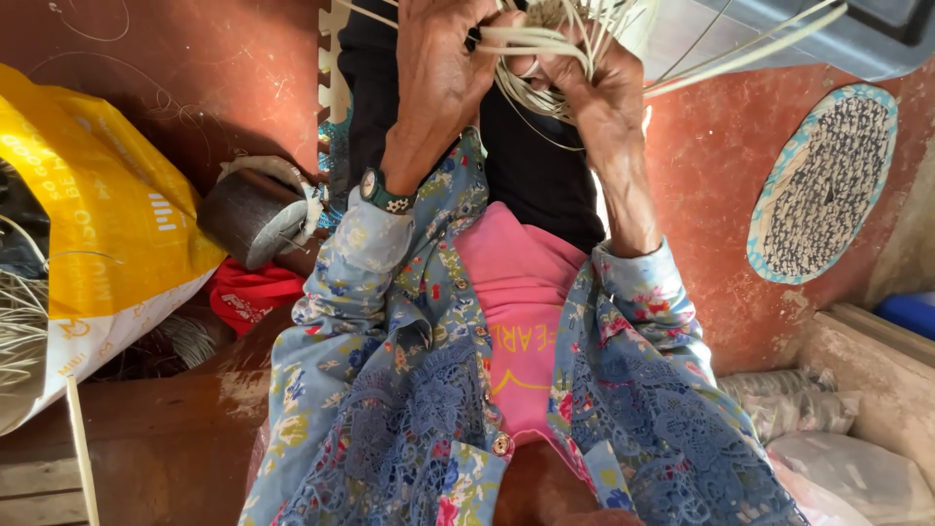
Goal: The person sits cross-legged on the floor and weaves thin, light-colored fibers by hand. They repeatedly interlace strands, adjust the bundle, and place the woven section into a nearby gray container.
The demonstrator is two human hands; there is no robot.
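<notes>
Head view: a small, half-woven bundle of pale, flat cane strips (pixel 550 44) sits at the very top of the frame, raised clear of the lap and pinched between two bare hands. The left hand (pixel 438 58), above a dark green wristwatch (pixel 382 192), has its grip clenched on the bundle's near-left edge. The right hand (pixel 594 83) grasps the other side, fingers threaded through the strands. Loose strip ends fan up and to the right, away from both grips; the right hand lies nearer to them. A round woven mat with a pale blue rim (pixel 823 185) rests well apart on the red floor (pixel 711 166).
</notes>
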